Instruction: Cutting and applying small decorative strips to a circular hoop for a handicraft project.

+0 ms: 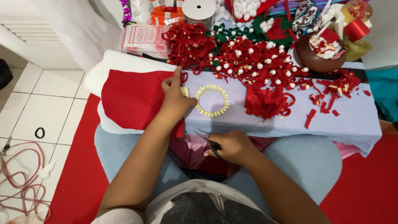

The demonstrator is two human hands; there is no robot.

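Far left: white floor tiles (pixel 49 95) with a loose tangle of red cord (pixel 23 182) and a small black ring (pixel 40 132). Easy to snag a foot there, but well apart from the work.

Next over, red felt sheet (pixel 132 99) draped across the left end of the desk (pixel 356 120), hanging past the near edge. Left hand (pixel 176 97) pressed flat on its right border, fingers mostly spread, pinching a small cream strip (pixel 185 91). Could slide off if that hand lifts, since so much hangs over.

Just right, ring of cream tabs (pixel 212 100) lying flat on bare desk, a little open room around it. One careless sweep probably scatters it.

Near edge, right hand (pixel 232 146) closed around black scissors (pixel 209 143), blades pointing left toward the left forearm. Close quarters there; a slip looks risky.

Far side crammed with red felt loops (pixel 248 62) and white pompoms. Right end holds a brown bowl (pixel 319 54) and red scraps (pixel 331 89) near the edge, likely to drop.
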